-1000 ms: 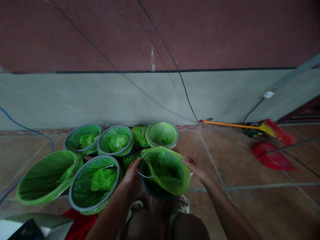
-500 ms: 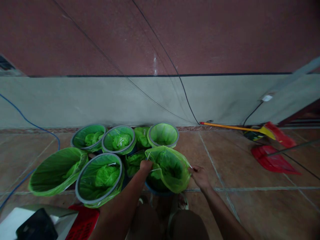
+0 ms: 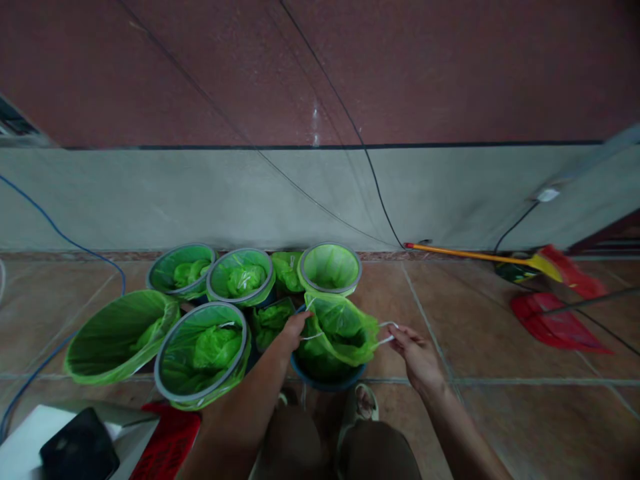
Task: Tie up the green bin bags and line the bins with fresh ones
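A translucent green bin liner [image 3: 345, 330] hangs between my hands, partly inside a blue bin [image 3: 327, 381] by my feet. White drawstrings come out at both its sides. My left hand [image 3: 296, 328] is closed at the liner's left edge, on the drawstring there. Out to the right, my right hand [image 3: 413, 350] pinches the other drawstring [image 3: 388, 331], which is stretched into a loop away from the plastic. The liner's mouth is gathered and puckered. Behind it stands a lined bin [image 3: 331, 269] with a grey rim.
Several more bins with green liners stand to the left, among them a near one [image 3: 203, 353] and a wide one [image 3: 120, 337]. A red dustpan [image 3: 555, 323] and an orange-handled broom [image 3: 470, 254] lie right. A white box [image 3: 30, 433] with a black object is lower left.
The right drawstring has been pulled out into a longer loop as my right hand moved right. The liner's mouth has narrowed and bunched, uncovering more of the blue bin's rim.
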Motion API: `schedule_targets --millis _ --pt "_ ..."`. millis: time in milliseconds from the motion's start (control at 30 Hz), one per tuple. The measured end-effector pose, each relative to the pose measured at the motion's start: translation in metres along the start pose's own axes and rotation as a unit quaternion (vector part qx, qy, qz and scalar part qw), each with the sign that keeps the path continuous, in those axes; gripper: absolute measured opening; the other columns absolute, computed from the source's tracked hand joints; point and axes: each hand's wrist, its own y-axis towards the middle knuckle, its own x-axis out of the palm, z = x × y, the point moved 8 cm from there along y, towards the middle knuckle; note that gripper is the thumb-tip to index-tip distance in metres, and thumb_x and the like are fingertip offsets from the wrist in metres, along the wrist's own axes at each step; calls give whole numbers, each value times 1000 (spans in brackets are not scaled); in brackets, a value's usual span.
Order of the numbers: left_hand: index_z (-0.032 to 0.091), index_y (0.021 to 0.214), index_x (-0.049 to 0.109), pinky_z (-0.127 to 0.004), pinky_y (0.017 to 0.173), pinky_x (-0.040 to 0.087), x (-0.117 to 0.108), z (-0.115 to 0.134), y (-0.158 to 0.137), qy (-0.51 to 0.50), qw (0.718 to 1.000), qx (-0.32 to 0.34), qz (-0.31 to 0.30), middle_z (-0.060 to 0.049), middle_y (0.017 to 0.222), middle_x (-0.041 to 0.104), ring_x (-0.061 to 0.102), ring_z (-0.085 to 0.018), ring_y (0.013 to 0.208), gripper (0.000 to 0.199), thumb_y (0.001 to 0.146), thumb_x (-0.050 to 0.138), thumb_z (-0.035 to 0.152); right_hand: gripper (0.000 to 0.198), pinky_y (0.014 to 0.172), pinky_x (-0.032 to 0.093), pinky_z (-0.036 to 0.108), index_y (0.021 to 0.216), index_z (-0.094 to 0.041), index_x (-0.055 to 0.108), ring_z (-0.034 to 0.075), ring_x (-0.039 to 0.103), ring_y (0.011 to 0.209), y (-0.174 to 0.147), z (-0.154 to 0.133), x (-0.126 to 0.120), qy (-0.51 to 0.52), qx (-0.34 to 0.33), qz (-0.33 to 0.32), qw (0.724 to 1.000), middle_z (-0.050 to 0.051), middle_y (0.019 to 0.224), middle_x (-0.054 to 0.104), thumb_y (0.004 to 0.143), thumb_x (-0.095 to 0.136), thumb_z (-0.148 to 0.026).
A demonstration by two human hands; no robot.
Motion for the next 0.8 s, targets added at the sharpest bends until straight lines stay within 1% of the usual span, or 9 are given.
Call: schedule_targets --millis 67,167,233,333,400,500,667,733,800 --pt "17 77 68 -29 61 50 9 3 5 -17 1000 0 -15 -6 80 71 65 -21 77 16 72 70 32 36 64 46 23 69 -19 72 13 58 67 -4 5 -1 -4 28 -2 1000 0 67 68 48 84 -46" --pt "15 78 70 -29 65 50 20 8 14 -40 999 11 -32 -8 88 73 66 -21 83 22 76 65 37 37 62 45 23 67 -18 71 13 57 65 -7 14 -6 -29 45 -6 999 0 65 66 50 84 -48" --pt "15 77 70 -31 69 50 24 10 20 -50 998 17 -35 -10 93 74 65 -22 87 28 78 62 42 37 63 46 25 66 -18 70 14 58 66 -9 20 -10 -43 54 -6 998 1 66 66 50 83 -49" --pt "14 76 70 -33 74 48 23 10 25 -59 997 27 -30 -11 99 74 65 -23 91 35 77 61 47 36 65 48 27 66 -18 68 16 59 67 -10 25 -12 -63 48 -12 997 2 67 66 54 80 -50" --pt "13 76 71 -34 75 47 20 11 25 -64 997 37 -23 -12 99 74 66 -23 90 36 76 62 48 35 66 49 28 66 -19 68 17 60 68 -10 25 -10 -73 37 -18 996 2 67 66 57 78 -51" --pt "13 76 72 -35 74 46 11 12 22 -66 996 54 -10 -12 94 74 66 -22 85 31 75 62 42 32 68 51 29 67 -20 68 17 60 68 -9 25 -4 -62 26 -28 997 1 67 65 58 78 -49" --pt "13 72 73 -31 70 46 -15 23 12 -77 992 93 20 -8 78 73 64 -19 76 27 72 66 39 28 72 52 28 72 -21 67 16 62 72 -6 13 8 -4 19 -39 999 1 73 67 62 76 -46" --pt "13 71 72 -29 69 46 -27 30 4 -93 988 121 22 -6 74 71 63 -17 72 27 68 70 40 26 71 53 25 75 -21 67 15 63 72 -6 4 17 48 38 -53 997 0 74 66 63 77 -41" --pt "13 68 71 -27 69 47 -35 39 -6 -107 981 158 6 -5 70 69 61 -15 68 28 64 73 40 25 66 52 22 78 -20 65 12 61 68 -8 -5 34 107 73 -90 987 -1 71 64 64 78 -36"
